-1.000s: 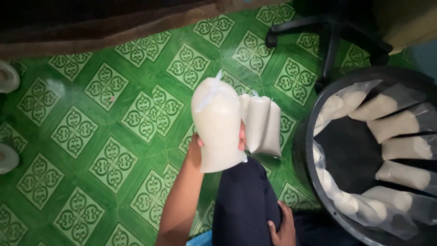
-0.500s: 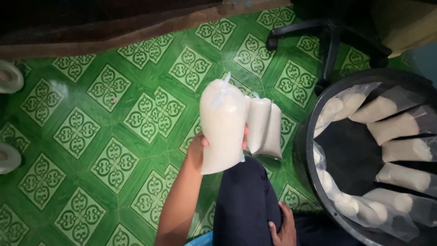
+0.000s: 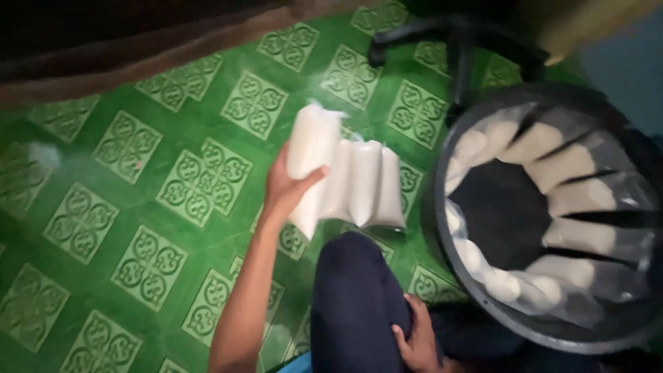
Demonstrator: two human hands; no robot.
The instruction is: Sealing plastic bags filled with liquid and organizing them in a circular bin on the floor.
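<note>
Over green tiles | left hand (image 3: 289, 185) gripping white bag (image 3: 312, 162) | right hand (image 3: 416, 338) resting half-curled on knee (image 3: 359, 304), nothing held | tub (image 3: 442, 173) at 3 o'clock

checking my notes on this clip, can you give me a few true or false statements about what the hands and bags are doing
1. The left hand holds a row of white filled bags. True.
2. The right hand is inside the black tub. False: it rests on the dark trouser leg.
3. The tub is ringed with white bags along its inner wall. True.
4. The floor is plain grey concrete. False: it is green with a pale square pattern.
5. The held bags lie flat on the floor. False: they are lifted above it.
</note>
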